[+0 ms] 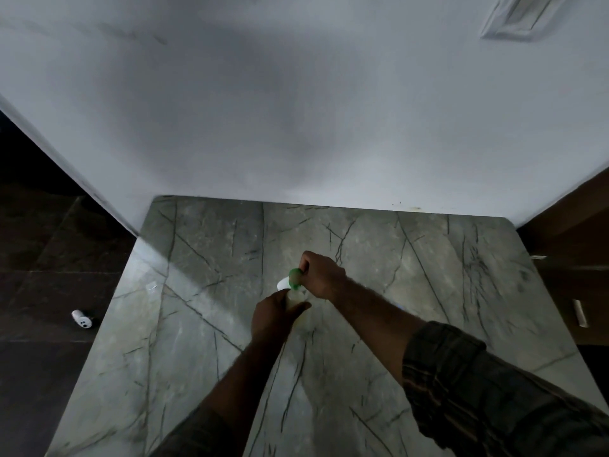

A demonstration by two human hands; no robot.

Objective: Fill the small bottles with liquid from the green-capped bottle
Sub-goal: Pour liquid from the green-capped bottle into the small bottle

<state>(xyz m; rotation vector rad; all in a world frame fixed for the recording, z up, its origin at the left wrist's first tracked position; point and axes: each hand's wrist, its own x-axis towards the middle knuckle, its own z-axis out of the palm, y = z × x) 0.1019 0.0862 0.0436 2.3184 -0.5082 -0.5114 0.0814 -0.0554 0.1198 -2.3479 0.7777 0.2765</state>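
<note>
The green-capped bottle (295, 297) stands near the middle of the grey marble table (204, 291). My left hand (272, 316) is wrapped around its pale body from the near side. My right hand (321, 275) reaches in from the right, fingers closed on the green cap (294, 278) at the top. A small white object (282, 284), perhaps a small bottle, peeks out just left of the cap; most of it is hidden. The picture is dim and slightly blurred.
A white wall (296, 110) rises right behind the table's far edge. Dark tiled floor lies to the left, with a small white device (81, 319) on it. Brown wooden furniture (573, 258) stands at the right.
</note>
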